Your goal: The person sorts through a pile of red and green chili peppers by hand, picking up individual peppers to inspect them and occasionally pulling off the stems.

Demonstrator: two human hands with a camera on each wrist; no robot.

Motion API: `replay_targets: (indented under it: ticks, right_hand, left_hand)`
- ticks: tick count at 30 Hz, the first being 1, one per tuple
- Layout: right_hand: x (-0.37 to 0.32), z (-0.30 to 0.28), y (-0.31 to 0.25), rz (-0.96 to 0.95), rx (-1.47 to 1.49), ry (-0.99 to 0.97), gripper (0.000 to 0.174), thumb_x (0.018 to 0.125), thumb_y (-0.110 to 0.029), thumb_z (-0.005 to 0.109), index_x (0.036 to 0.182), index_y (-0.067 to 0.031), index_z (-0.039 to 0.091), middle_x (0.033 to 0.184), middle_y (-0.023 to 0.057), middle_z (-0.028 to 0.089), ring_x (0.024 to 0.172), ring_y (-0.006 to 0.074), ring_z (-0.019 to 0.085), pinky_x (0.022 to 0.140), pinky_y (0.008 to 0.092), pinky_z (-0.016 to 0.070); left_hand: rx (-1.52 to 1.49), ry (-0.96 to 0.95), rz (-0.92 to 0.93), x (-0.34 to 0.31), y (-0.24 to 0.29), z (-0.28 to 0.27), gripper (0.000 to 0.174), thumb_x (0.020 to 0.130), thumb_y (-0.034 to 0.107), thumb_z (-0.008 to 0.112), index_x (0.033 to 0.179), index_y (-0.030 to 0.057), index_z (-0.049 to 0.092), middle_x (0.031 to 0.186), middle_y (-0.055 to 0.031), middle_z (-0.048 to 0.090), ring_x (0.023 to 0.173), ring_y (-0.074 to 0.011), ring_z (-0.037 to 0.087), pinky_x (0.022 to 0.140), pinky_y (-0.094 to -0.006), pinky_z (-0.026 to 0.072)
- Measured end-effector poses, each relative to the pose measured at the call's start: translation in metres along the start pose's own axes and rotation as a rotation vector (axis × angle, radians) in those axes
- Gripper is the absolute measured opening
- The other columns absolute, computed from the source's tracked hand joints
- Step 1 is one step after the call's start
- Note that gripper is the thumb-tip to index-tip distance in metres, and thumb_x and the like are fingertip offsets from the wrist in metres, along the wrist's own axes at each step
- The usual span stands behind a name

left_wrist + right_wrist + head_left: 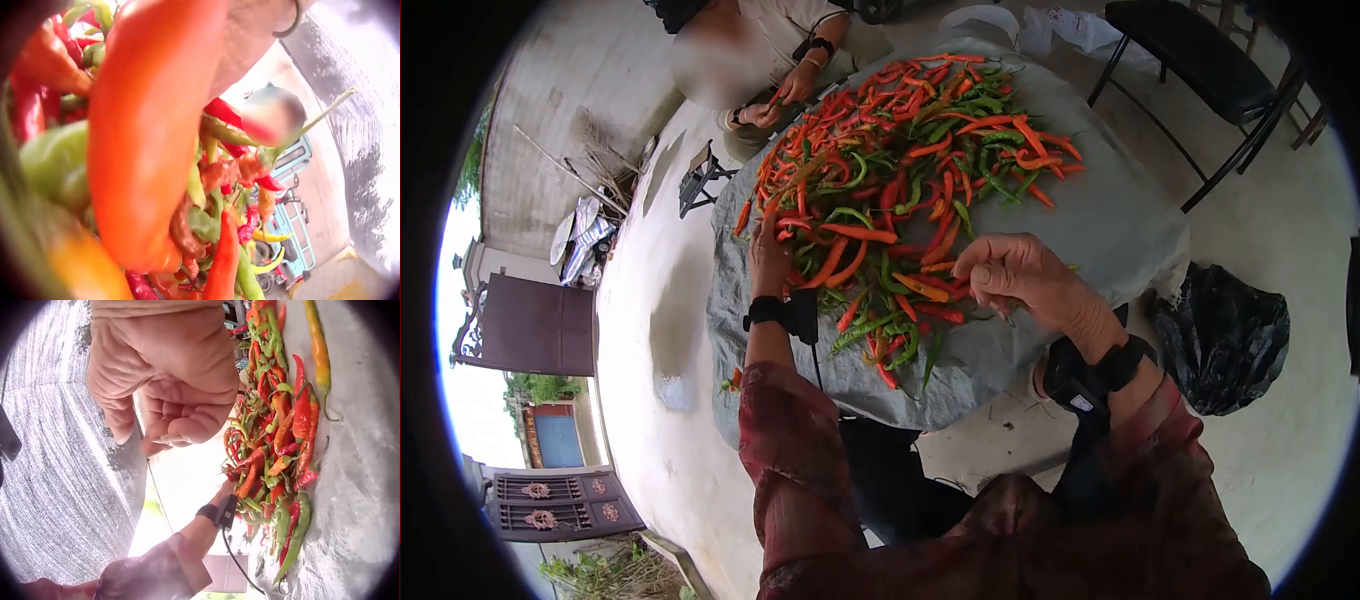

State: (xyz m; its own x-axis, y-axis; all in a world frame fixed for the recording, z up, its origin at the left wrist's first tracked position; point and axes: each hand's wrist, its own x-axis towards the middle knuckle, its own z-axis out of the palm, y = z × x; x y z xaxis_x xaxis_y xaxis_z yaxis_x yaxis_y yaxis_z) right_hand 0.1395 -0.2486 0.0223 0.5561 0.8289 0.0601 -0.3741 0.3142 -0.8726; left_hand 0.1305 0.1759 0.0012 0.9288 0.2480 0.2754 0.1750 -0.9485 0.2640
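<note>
Red, orange and green chili peppers [870, 180] lie in a heap. My left hand [768, 262] is at the heap's left edge, its fingers among the peppers; I cannot tell whether they grip one. In the left wrist view, a big orange-red chili pepper [156, 131] fills the near field, overlapping part of the left hand [250, 44]. My right hand [1025, 280] is raised over the heap's near right edge. In the right wrist view its fingers [187, 422] are loosely bent toward the palm, thumb apart, with no pepper showing in them.
A grey sheet [1120, 230] covers the round table under the heap. Across it, another person [785, 95] has both hands at the heap's far left edge. A black folding chair [1200, 65] stands at the back right, a black plastic bag [1225, 335] below it at right.
</note>
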Motion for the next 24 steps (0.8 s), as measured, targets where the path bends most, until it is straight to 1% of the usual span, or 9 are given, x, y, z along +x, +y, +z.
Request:
replay_targets:
  ticks: [2, 3, 5, 9, 12, 19, 21, 22, 24]
  right_hand:
    - [0.008, -0.006, 0.006, -0.001, 0.034, 0.203, 0.022, 0.087, -0.026, 0.062, 0.092, -0.0048, 0.060, 0.068, -0.0010, 0.056, 0.056, 0.0046, 0.051, 0.048, 0.0193, 0.0406]
    - [0.011, -0.005, 0.007, 0.009, 0.044, 0.189, 0.022, 0.087, -0.026, 0.062, 0.092, -0.0048, 0.060, 0.068, -0.0010, 0.056, 0.056, 0.0046, 0.051, 0.048, 0.0193, 0.0406]
    - [0.014, 0.000, 0.007, 0.063, 0.024, 0.381, 0.019, 0.088, -0.024, 0.060, 0.089, -0.0050, 0.059, 0.064, -0.0024, 0.053, 0.051, 0.0036, 0.046, 0.044, 0.0175, 0.0359]
    - [0.014, 0.017, 0.007, 0.092, -0.042, 0.384, 0.017, 0.089, -0.022, 0.057, 0.091, -0.0054, 0.058, 0.062, -0.0032, 0.050, 0.048, 0.0038, 0.044, 0.043, 0.0186, 0.0340]
    - [0.018, 0.030, 0.013, 0.069, -0.095, 0.355, 0.016, 0.089, -0.023, 0.058, 0.091, -0.0066, 0.058, 0.062, -0.0025, 0.050, 0.046, 0.0039, 0.042, 0.043, 0.0191, 0.0317]
    - [0.036, 0.059, 0.033, 0.164, -0.212, 0.237, 0.017, 0.090, -0.023, 0.056, 0.094, -0.0066, 0.056, 0.061, -0.0034, 0.048, 0.047, 0.0033, 0.041, 0.042, 0.0185, 0.0320]
    - [0.043, 0.070, 0.028, 0.211, -0.216, 0.232, 0.016, 0.091, -0.022, 0.055, 0.094, -0.0068, 0.055, 0.061, -0.0036, 0.047, 0.047, 0.0040, 0.042, 0.041, 0.0182, 0.0346]
    - [0.051, 0.052, 0.034, 0.209, -0.156, 0.243, 0.016, 0.091, -0.022, 0.054, 0.095, -0.0063, 0.056, 0.063, -0.0031, 0.049, 0.048, 0.0046, 0.044, 0.042, 0.0187, 0.0366]
    - [0.073, 0.042, 0.023, 0.141, -0.014, 0.297, 0.018, 0.090, -0.022, 0.056, 0.097, -0.0053, 0.057, 0.069, -0.0016, 0.053, 0.057, 0.0066, 0.047, 0.048, 0.0216, 0.0389]
  left_hand:
    - [0.053, 0.042, -0.002, -0.031, 0.025, -0.003, 0.057, 0.069, 0.007, 0.066, 0.123, 0.0150, 0.049, 0.119, -0.0131, 0.052, 0.110, -0.0318, 0.051, 0.092, -0.0443, 0.0393]
    - [0.095, 0.110, 0.001, -0.047, 0.038, -0.002, 0.057, 0.067, 0.004, 0.065, 0.122, 0.0115, 0.050, 0.117, -0.0134, 0.053, 0.112, -0.0323, 0.049, 0.094, -0.0447, 0.0370]
    - [0.085, 0.172, 0.076, -0.073, 0.065, -0.005, 0.048, 0.068, -0.001, 0.060, 0.114, 0.0106, 0.053, 0.114, -0.0126, 0.054, 0.110, -0.0335, 0.048, 0.093, -0.0421, 0.0359]
    - [-0.055, 0.225, 0.049, -0.112, 0.108, -0.002, 0.048, 0.063, 0.005, 0.066, 0.110, 0.0083, 0.054, 0.106, -0.0119, 0.058, 0.103, -0.0341, 0.050, 0.090, -0.0422, 0.0370]
    - [-0.149, 0.280, -0.001, -0.130, 0.124, 0.000, 0.048, 0.060, 0.001, 0.064, 0.107, 0.0075, 0.055, 0.102, -0.0126, 0.058, 0.099, -0.0362, 0.049, 0.086, -0.0417, 0.0399]
    - [-0.236, 0.350, 0.044, -0.151, 0.115, -0.009, 0.048, 0.062, 0.006, 0.066, 0.108, 0.0094, 0.053, 0.101, -0.0092, 0.054, 0.096, -0.0320, 0.047, 0.086, -0.0381, 0.0399]
    - [-0.218, 0.192, 0.088, -0.151, 0.123, -0.020, 0.050, 0.062, 0.002, 0.063, 0.110, 0.0099, 0.052, 0.103, -0.0102, 0.053, 0.098, -0.0327, 0.047, 0.087, -0.0383, 0.0404]
    - [-0.234, 0.219, 0.132, -0.151, 0.118, -0.017, 0.057, 0.061, -0.004, 0.059, 0.115, 0.0101, 0.050, 0.110, -0.0134, 0.050, 0.101, -0.0352, 0.047, 0.089, -0.0398, 0.0401]
    - [-0.316, 0.213, 0.057, -0.154, 0.118, -0.028, 0.072, 0.059, -0.008, 0.057, 0.127, 0.0122, 0.046, 0.124, -0.0191, 0.045, 0.110, -0.0399, 0.043, 0.094, -0.0434, 0.0377]
